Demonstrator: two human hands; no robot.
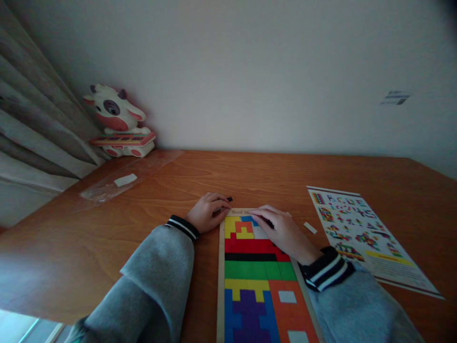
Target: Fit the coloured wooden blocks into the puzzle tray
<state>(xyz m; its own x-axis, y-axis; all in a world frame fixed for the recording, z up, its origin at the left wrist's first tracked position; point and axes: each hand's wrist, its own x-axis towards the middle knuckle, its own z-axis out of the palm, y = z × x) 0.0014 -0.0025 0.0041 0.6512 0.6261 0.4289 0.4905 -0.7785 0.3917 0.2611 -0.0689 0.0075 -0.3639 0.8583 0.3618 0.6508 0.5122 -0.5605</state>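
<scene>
A wooden tray (221, 286) filled with colourful block pieces lies in front of me. My left hand (210, 212) rests at its upper left corner, fingers bent together; a small black piece (230, 199) shows just beyond the fingertips. My right hand (280, 231) is over the upper right part, thumb and fingers brought together above a blue piece (246, 218). Whatever those fingers hold, if anything, is hidden. Red, black and green rows cross the tray below, with yellow, purple, blue and orange pieces nearer me.
A printed picture sheet (367, 228) lies on the right of the table (232, 176), with a small white piece (310, 227) beside it. Clear plastic wrapping (103, 188) is at the left. A cow toy with a keyboard (119, 124) stands at the back left near a curtain.
</scene>
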